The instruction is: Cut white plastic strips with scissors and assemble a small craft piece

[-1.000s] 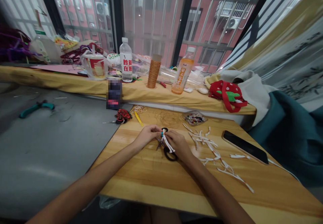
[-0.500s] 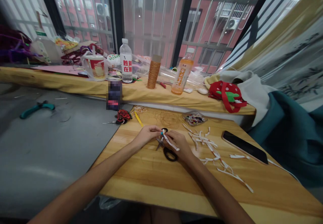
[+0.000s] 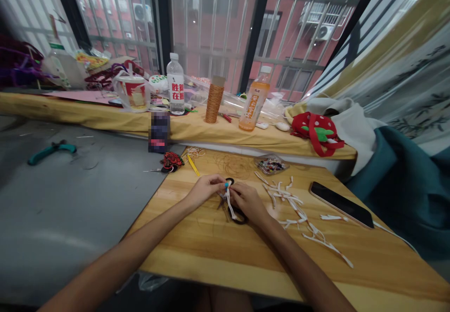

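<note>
My left hand (image 3: 210,186) is closed, its fingertips pinching a white cord (image 3: 230,202) by a small blue piece (image 3: 226,185), perhaps a bead. From the right, my right hand (image 3: 247,198) meets it with thumb and finger closed at the same spot on the cord. The cord's ends hang down between the hands. Below lies a pair of black-handled scissors (image 3: 239,216) on the wooden table, partly covered by my right hand and the cord. Several white cord pieces (image 3: 288,198) with orange-brown bindings are spread to the right of my right hand.
A clear tray of small beads (image 3: 271,164) stands behind the hands. A phone (image 3: 341,205) lies at the right, a yellow tool (image 3: 193,165) at the back left. Teal pliers (image 3: 52,152) rest on the grey surface. Bottles, such as an orange drink (image 3: 253,103), line the sill.
The cord's hanging ends have swung left and downward, now pointing more steeply toward the scissors. Both hands have barely shifted and stay closed at the cord; the blue piece shows more clearly.
</note>
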`<act>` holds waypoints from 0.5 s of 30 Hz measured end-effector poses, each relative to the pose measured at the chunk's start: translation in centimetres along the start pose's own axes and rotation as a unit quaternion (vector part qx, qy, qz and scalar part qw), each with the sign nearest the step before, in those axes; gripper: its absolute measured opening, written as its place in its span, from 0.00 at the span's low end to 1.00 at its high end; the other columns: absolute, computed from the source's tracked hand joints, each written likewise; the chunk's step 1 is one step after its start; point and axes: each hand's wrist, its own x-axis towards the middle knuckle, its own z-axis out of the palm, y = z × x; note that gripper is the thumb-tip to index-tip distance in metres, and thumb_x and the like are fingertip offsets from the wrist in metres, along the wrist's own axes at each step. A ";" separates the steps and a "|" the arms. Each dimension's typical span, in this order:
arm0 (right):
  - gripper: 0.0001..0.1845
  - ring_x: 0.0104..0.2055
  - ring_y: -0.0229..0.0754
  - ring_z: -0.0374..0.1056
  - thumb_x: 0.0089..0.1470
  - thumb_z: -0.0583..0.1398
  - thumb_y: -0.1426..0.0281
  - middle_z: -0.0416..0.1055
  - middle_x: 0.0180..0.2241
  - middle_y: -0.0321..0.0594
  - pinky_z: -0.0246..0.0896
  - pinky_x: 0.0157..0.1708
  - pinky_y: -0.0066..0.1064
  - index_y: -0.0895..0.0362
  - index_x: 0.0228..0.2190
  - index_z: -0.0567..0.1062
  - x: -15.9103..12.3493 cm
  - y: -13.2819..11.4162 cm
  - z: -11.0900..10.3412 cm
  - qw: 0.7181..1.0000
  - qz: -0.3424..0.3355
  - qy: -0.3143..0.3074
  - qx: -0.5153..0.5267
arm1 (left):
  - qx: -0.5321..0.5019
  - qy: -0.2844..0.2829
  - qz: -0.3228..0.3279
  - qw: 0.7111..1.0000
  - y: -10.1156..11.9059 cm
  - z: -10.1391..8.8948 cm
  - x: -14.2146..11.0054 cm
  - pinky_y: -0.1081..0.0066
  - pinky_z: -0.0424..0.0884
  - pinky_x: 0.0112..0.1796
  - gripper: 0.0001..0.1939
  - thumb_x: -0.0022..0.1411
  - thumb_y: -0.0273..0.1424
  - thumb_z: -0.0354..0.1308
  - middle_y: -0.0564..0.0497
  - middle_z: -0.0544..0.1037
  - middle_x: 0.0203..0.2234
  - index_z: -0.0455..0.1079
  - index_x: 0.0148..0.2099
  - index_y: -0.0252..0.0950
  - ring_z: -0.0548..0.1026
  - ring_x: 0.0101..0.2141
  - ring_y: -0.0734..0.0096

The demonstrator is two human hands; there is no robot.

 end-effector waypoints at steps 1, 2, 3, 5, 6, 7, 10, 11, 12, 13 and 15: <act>0.11 0.27 0.37 0.61 0.52 0.50 0.76 0.68 0.24 0.40 0.53 0.28 0.26 0.58 0.24 0.70 0.0 0.0 0.0 1.000 -0.001 0.000 0.000 | -0.008 0.000 -0.003 1.000 0.1 0.0 -0.1 0.76 0.62 0.26 0.10 0.43 0.34 0.60 0.56 0.70 0.18 0.68 0.26 0.32 0.67 0.22 0.77; 0.11 0.28 0.37 0.61 0.52 0.51 0.76 0.68 0.24 0.40 0.53 0.28 0.26 0.59 0.24 0.70 0.0 0.0 -0.1 1.000 -0.003 -0.001 -0.001 | -0.015 0.000 -0.007 1.000 0.1 0.1 -0.1 0.76 0.62 0.25 0.10 0.42 0.34 0.60 0.56 0.70 0.18 0.68 0.26 0.32 0.66 0.21 0.77; 0.11 0.28 0.37 0.61 0.52 0.51 0.76 0.68 0.24 0.40 0.53 0.28 0.26 0.59 0.24 0.70 0.0 0.0 -0.1 1.000 -0.006 -0.001 -0.001 | -0.023 0.000 -0.010 1.000 0.2 0.1 -0.2 0.76 0.61 0.25 0.10 0.42 0.34 0.60 0.56 0.70 0.17 0.68 0.26 0.32 0.66 0.21 0.78; 0.11 0.28 0.37 0.61 0.51 0.51 0.77 0.67 0.24 0.40 0.53 0.28 0.26 0.59 0.23 0.71 0.0 -0.1 -0.2 1.000 -0.012 -0.001 -0.002 | -0.039 0.003 -0.015 0.999 0.3 0.2 -0.2 0.76 0.61 0.25 0.10 0.41 0.34 0.61 0.56 0.70 0.17 0.68 0.26 0.31 0.66 0.20 0.78; 0.11 0.28 0.37 0.61 0.51 0.51 0.77 0.68 0.25 0.40 0.54 0.29 0.26 0.59 0.24 0.71 0.0 -0.1 -0.2 1.000 -0.015 0.000 -0.001 | -0.046 0.004 -0.018 0.999 0.4 0.1 -0.3 0.76 0.61 0.25 0.10 0.41 0.34 0.61 0.56 0.70 0.17 0.68 0.25 0.31 0.66 0.20 0.78; 0.10 0.28 0.37 0.61 0.51 0.51 0.77 0.68 0.25 0.40 0.54 0.29 0.26 0.59 0.24 0.71 0.0 -0.1 -0.2 1.000 -0.017 0.000 0.002 | -0.052 0.006 -0.020 0.998 0.4 0.1 -0.3 0.77 0.61 0.25 0.11 0.40 0.34 0.61 0.56 0.71 0.17 0.68 0.25 0.31 0.66 0.20 0.78; 0.10 0.28 0.37 0.62 0.51 0.51 0.77 0.68 0.25 0.40 0.54 0.29 0.25 0.59 0.25 0.71 0.0 0.0 -0.2 1.000 -0.022 0.004 0.011 | -0.064 0.009 -0.031 0.997 0.4 0.0 -0.3 0.77 0.60 0.25 0.12 0.39 0.34 0.62 0.55 0.71 0.17 0.69 0.26 0.30 0.66 0.21 0.78; 0.10 0.28 0.37 0.62 0.51 0.51 0.77 0.68 0.26 0.40 0.54 0.29 0.25 0.59 0.25 0.71 0.0 0.1 -0.1 1.000 -0.023 0.005 0.013 | -0.066 0.009 -0.033 0.997 0.3 -0.1 -0.3 0.77 0.60 0.25 0.12 0.39 0.34 0.62 0.55 0.71 0.18 0.69 0.26 0.30 0.66 0.21 0.79; 0.10 0.28 0.37 0.62 0.51 0.51 0.77 0.68 0.26 0.40 0.54 0.29 0.25 0.59 0.25 0.71 0.0 0.1 -0.1 1.000 -0.024 0.006 0.014 | -0.068 0.010 -0.035 0.997 0.3 -0.1 -0.3 0.77 0.60 0.25 0.12 0.39 0.34 0.63 0.55 0.72 0.18 0.70 0.26 0.30 0.66 0.21 0.79; 0.10 0.28 0.37 0.62 0.51 0.51 0.77 0.68 0.26 0.40 0.54 0.29 0.25 0.59 0.25 0.71 0.0 0.2 -0.1 1.000 -0.025 0.006 0.014 | -0.069 0.010 -0.036 0.997 0.2 -0.1 -0.2 0.77 0.60 0.24 0.12 0.39 0.34 0.63 0.54 0.72 0.18 0.70 0.26 0.30 0.66 0.21 0.78; 0.10 0.28 0.37 0.61 0.51 0.51 0.78 0.68 0.25 0.40 0.54 0.29 0.25 0.59 0.25 0.70 0.0 0.3 0.0 1.000 -0.026 0.005 0.013 | -0.071 0.009 -0.039 0.997 0.2 -0.1 -0.2 0.77 0.59 0.24 0.12 0.38 0.34 0.63 0.54 0.72 0.18 0.70 0.25 0.30 0.66 0.21 0.78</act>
